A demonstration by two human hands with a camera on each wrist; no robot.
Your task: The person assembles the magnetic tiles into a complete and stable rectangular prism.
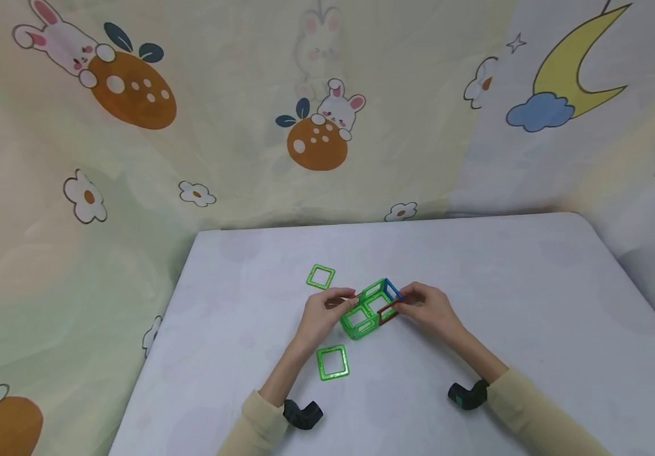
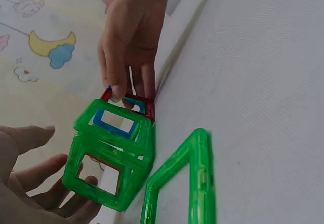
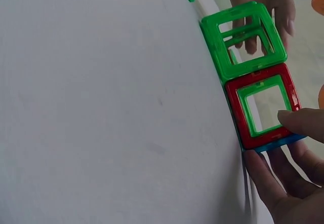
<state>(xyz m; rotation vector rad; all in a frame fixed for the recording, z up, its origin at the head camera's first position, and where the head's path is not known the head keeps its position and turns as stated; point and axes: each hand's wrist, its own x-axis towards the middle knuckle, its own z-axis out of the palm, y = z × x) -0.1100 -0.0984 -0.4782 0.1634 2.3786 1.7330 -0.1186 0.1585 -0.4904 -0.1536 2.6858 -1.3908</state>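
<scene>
A small box-like structure of magnetic tiles (image 2: 112,152), mostly green square frames, sits on the table between the two hands. At its right end are a red tile (image 3: 239,113) and a blue tile (image 3: 277,143). The right hand (image 1: 431,308) pinches this end, its thumb on the red tile and its fingers at the blue one. At the structure's other end is the left hand (image 1: 323,311). Its fingers touch the green frames from behind, while its thumb stands apart from them in the left wrist view.
One loose green square tile (image 1: 334,377) lies on the white table (image 1: 533,304) nearer the person, and another loose green tile (image 1: 325,267) lies farther back. Behind the table hangs a cloth (image 1: 236,126) printed with rabbits and flowers. Dark wrist cameras sit beside both sleeves.
</scene>
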